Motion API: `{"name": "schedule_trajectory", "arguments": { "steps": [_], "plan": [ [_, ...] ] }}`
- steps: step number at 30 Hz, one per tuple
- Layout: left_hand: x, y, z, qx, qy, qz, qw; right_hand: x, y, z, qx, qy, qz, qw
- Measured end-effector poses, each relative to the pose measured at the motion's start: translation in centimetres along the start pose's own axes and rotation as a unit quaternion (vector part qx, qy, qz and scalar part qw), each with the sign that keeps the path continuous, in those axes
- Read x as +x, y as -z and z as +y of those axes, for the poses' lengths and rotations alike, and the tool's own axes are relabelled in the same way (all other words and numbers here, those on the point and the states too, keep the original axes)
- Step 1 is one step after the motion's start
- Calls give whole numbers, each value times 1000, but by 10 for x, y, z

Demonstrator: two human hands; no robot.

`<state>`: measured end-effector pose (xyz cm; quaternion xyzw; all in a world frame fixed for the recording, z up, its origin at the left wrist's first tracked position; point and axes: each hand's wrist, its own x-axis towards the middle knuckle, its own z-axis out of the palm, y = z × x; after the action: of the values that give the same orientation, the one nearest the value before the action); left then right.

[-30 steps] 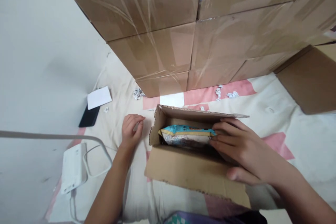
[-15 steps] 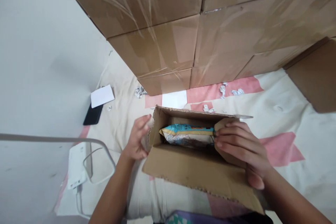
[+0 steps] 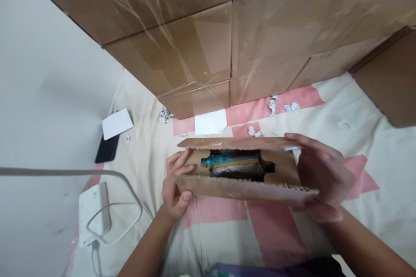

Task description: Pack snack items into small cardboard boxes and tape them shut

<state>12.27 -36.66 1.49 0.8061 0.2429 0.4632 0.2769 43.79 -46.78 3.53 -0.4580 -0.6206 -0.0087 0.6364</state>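
A small cardboard box (image 3: 240, 190) sits between my hands, its two short end flaps folded inward and its long flaps standing partly up. Through the gap shows a blue and yellow packet (image 3: 230, 158) with a pale, greyish side; the rest of it is hidden. My left hand (image 3: 177, 186) grips the left end, fingers over the end flap and the thumb at the near side. At the right end, my blurred right hand (image 3: 325, 173) spans from the far long flap to the near one, holding the box.
Large taped cartons (image 3: 169, 52) are stacked behind the box, and another cardboard box (image 3: 390, 78) stands at the right. White scraps (image 3: 255, 131) lie on the pink and white sheet. Along the left wall are a phone (image 3: 107, 149) under white paper (image 3: 117, 124), a power strip (image 3: 95, 214) and a cable.
Both short flaps are now folded in and the long flaps have come up, narrowing the opening. My left hand has closed on the box; my right hand has shifted outward to its end.
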Motion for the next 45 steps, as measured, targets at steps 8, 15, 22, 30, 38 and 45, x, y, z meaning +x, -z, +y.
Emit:
{"name": "schedule_trajectory", "arguments": {
  "steps": [8, 15, 22, 30, 38, 45],
  "plan": [
    [2, -5, 9, 29, 4, 22, 999, 14, 13, -8, -27, 71, -86, 993],
    [10, 3, 9, 56, -33, -8, 998, 18, 9, -9, -21, 69, -106, 992],
    [15, 8, 15, 143, -70, -11, 987, 22, 12, -16, -23, 25, -148, 988],
    [24, 16, 20, 225, -151, -60, 961, 20, 14, -22, -47, -4, -176, 983],
    [40, 20, 28, 260, -143, -86, 951, 20, 10, -30, -5, -63, -139, 988],
    [45, 9, 81, 363, -67, -141, 919, 9, 55, 26, 27, -269, 14, 963]
  ]
}}
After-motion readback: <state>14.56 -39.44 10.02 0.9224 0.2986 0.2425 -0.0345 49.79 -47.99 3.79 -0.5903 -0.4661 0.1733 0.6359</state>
